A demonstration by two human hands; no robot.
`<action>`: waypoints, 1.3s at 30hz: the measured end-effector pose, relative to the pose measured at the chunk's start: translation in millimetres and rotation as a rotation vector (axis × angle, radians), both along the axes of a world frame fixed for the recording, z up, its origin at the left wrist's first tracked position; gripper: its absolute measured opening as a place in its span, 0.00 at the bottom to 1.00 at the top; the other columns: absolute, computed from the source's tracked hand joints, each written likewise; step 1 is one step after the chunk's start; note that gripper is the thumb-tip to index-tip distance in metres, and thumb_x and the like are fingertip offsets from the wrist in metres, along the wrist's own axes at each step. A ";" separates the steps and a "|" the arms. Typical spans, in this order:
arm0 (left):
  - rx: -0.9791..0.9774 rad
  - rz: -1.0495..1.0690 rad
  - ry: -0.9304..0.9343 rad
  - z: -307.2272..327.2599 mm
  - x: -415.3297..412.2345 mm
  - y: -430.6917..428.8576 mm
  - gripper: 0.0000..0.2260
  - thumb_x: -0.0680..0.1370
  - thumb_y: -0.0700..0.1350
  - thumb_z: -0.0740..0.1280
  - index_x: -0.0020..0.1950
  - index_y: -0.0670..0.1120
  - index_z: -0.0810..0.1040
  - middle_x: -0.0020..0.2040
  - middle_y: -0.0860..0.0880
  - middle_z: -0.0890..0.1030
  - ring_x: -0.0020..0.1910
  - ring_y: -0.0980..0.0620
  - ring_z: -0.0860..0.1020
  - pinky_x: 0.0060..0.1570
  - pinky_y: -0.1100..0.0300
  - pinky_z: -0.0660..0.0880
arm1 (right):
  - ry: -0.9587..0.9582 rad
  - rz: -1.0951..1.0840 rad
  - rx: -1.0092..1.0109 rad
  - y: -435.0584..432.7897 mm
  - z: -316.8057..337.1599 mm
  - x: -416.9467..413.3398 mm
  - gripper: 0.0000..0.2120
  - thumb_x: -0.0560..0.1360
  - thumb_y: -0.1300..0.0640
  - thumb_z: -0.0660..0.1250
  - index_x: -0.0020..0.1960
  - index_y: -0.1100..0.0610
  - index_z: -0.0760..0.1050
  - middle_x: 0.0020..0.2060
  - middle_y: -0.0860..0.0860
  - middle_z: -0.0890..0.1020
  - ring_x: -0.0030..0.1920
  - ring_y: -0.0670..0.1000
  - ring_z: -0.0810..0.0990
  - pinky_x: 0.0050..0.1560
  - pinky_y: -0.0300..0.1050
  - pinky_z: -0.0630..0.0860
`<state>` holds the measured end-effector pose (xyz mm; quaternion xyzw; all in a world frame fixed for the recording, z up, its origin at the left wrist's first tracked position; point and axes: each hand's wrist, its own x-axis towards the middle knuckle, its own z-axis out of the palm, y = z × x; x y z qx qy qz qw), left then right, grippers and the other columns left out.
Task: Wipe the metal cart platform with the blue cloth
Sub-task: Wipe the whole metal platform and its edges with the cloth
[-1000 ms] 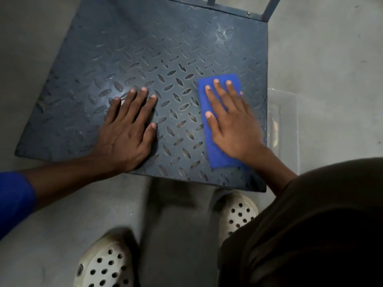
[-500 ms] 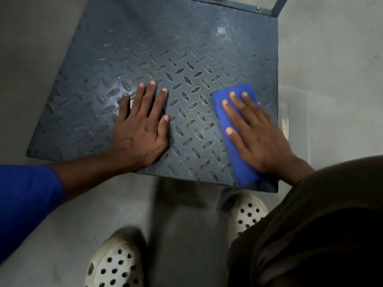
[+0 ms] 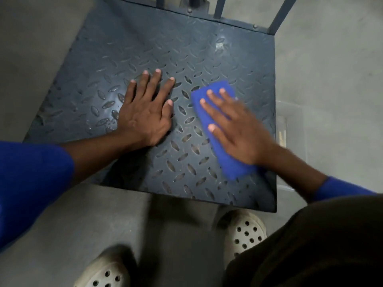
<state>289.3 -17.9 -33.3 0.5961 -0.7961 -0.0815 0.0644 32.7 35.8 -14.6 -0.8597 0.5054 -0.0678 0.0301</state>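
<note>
Left hand (image 3: 145, 119) flat on platform (image 3: 145, 48), right hand (image 3: 238, 133) on cloth (image 3: 231, 167) just to its right

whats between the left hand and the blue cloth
Only bare patterned metal of the cart platform separates left hand and blue cloth, shown in the head view.
</note>
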 end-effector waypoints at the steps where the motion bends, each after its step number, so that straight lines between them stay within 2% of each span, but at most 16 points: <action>1: 0.017 0.010 -0.004 1.0 -2.5 -2.9 0.30 0.85 0.57 0.44 0.88 0.54 0.50 0.88 0.46 0.48 0.87 0.43 0.46 0.84 0.42 0.43 | -0.014 -0.053 -0.021 -20.2 -2.2 -7.7 0.28 0.89 0.46 0.50 0.86 0.54 0.59 0.86 0.55 0.59 0.87 0.61 0.54 0.84 0.64 0.58; 4: 0.038 0.042 -0.005 2.2 -13.7 -14.1 0.29 0.85 0.58 0.43 0.87 0.55 0.47 0.88 0.47 0.46 0.87 0.43 0.44 0.84 0.42 0.40 | -0.015 -0.215 -0.019 -71.0 -3.0 -9.3 0.31 0.87 0.43 0.47 0.86 0.54 0.59 0.85 0.57 0.60 0.86 0.64 0.56 0.83 0.68 0.58; 6: 0.033 0.058 -0.005 1.3 -19.0 -21.7 0.29 0.85 0.57 0.43 0.88 0.55 0.48 0.88 0.46 0.46 0.87 0.42 0.44 0.84 0.41 0.40 | -0.036 -0.245 -0.007 -80.1 -2.5 5.1 0.32 0.86 0.42 0.46 0.86 0.54 0.59 0.86 0.57 0.60 0.86 0.64 0.56 0.84 0.67 0.57; 10: 0.025 0.056 0.001 0.9 -19.2 -29.3 0.30 0.84 0.58 0.43 0.87 0.55 0.49 0.88 0.47 0.47 0.87 0.43 0.45 0.84 0.42 0.41 | -0.012 -0.093 -0.011 -29.3 -1.9 25.8 0.28 0.88 0.45 0.49 0.86 0.52 0.58 0.86 0.54 0.59 0.87 0.60 0.53 0.85 0.64 0.56; 13: 0.020 0.051 0.001 0.0 -18.6 -34.4 0.30 0.84 0.59 0.43 0.87 0.56 0.49 0.88 0.48 0.47 0.87 0.44 0.44 0.84 0.42 0.40 | -0.036 -0.021 -0.031 -11.0 -4.1 1.1 0.28 0.89 0.46 0.51 0.86 0.53 0.60 0.86 0.53 0.59 0.87 0.58 0.54 0.84 0.63 0.58; 16: 0.029 0.031 -0.025 -0.5 -19.8 -46.4 0.29 0.85 0.59 0.42 0.87 0.57 0.47 0.88 0.48 0.45 0.87 0.44 0.43 0.84 0.42 0.39 | -0.056 -0.132 -0.097 -52.3 -10.8 -25.5 0.28 0.89 0.45 0.51 0.85 0.56 0.62 0.85 0.58 0.62 0.85 0.63 0.58 0.82 0.68 0.61; 20: 0.025 0.007 -0.037 -2.7 -22.7 -62.7 0.30 0.85 0.61 0.42 0.87 0.58 0.46 0.88 0.49 0.44 0.87 0.44 0.42 0.84 0.41 0.38 | -0.046 -0.301 -0.060 -111.2 -6.9 -16.2 0.32 0.86 0.41 0.48 0.85 0.54 0.63 0.84 0.58 0.64 0.84 0.66 0.60 0.82 0.69 0.61; 22: 0.035 -0.005 -0.032 -3.2 -21.9 -68.8 0.31 0.83 0.62 0.41 0.87 0.59 0.46 0.88 0.49 0.44 0.87 0.45 0.41 0.84 0.41 0.38 | -0.060 -0.221 -0.068 -104.4 -4.5 7.6 0.31 0.86 0.41 0.48 0.85 0.53 0.63 0.84 0.57 0.63 0.84 0.65 0.60 0.82 0.68 0.60; 24: 0.030 -0.017 -0.024 -3.5 -20.9 -71.9 0.31 0.83 0.61 0.42 0.87 0.58 0.47 0.88 0.50 0.45 0.87 0.46 0.42 0.84 0.42 0.39 | -0.046 -0.107 -0.082 -77.3 -5.7 25.2 0.29 0.87 0.43 0.49 0.85 0.52 0.62 0.85 0.55 0.63 0.85 0.62 0.58 0.84 0.64 0.58; 26: 0.017 -0.024 -0.023 -3.8 -20.9 -73.1 0.31 0.83 0.61 0.43 0.87 0.58 0.48 0.88 0.49 0.46 0.87 0.46 0.44 0.84 0.41 0.40 | -0.045 -0.012 -0.041 -57.3 -5.8 24.2 0.28 0.88 0.43 0.50 0.86 0.50 0.60 0.86 0.52 0.60 0.87 0.58 0.55 0.86 0.59 0.55; 28: 0.012 -0.030 -0.014 -4.1 -21.3 -76.1 0.31 0.83 0.61 0.43 0.87 0.59 0.48 0.88 0.50 0.46 0.87 0.46 0.44 0.84 0.41 0.40 | -0.066 0.036 -0.033 -71.7 -3.8 8.8 0.28 0.88 0.43 0.52 0.86 0.50 0.61 0.86 0.52 0.61 0.87 0.59 0.55 0.85 0.60 0.56; 31: 0.022 -0.027 -0.009 -4.2 -20.7 -82.9 0.30 0.83 0.62 0.41 0.87 0.60 0.46 0.88 0.51 0.45 0.87 0.47 0.42 0.84 0.41 0.39 | -0.087 -0.139 -0.057 -128.6 -8.1 -22.4 0.30 0.86 0.40 0.52 0.85 0.52 0.64 0.84 0.56 0.64 0.85 0.64 0.59 0.83 0.68 0.60; 33: 0.015 -0.023 -0.016 -5.5 -21.0 -88.4 0.30 0.84 0.62 0.41 0.87 0.60 0.46 0.88 0.51 0.45 0.87 0.47 0.42 0.84 0.41 0.39 | -0.086 -0.286 -0.040 -153.9 -7.4 -28.1 0.33 0.85 0.38 0.49 0.85 0.53 0.64 0.84 0.58 0.63 0.85 0.65 0.59 0.82 0.68 0.60; 35: 0.000 -0.009 -0.009 -5.9 -21.5 -93.7 0.30 0.84 0.61 0.42 0.87 0.60 0.47 0.88 0.51 0.46 0.87 0.47 0.43 0.84 0.41 0.39 | -0.064 -0.222 -0.046 -150.6 -6.6 -13.6 0.33 0.85 0.39 0.49 0.85 0.53 0.63 0.85 0.57 0.63 0.85 0.65 0.58 0.83 0.67 0.58; 38: -0.007 0.008 0.002 -7.4 -25.2 -98.3 0.30 0.83 0.62 0.42 0.87 0.60 0.48 0.88 0.51 0.47 0.87 0.47 0.44 0.84 0.41 0.39 | -0.014 0.026 -0.026 -130.0 -7.9 -4.9 0.30 0.87 0.41 0.50 0.86 0.50 0.61 0.86 0.54 0.61 0.86 0.60 0.56 0.85 0.60 0.53; 39: -0.008 0.013 0.001 -7.5 -25.4 -99.6 0.30 0.83 0.62 0.42 0.87 0.59 0.48 0.88 0.51 0.47 0.87 0.47 0.43 0.84 0.40 0.39 | -0.027 0.022 -0.009 -137.4 -6.8 -8.9 0.30 0.86 0.40 0.50 0.86 0.50 0.60 0.86 0.53 0.60 0.86 0.60 0.55 0.86 0.61 0.52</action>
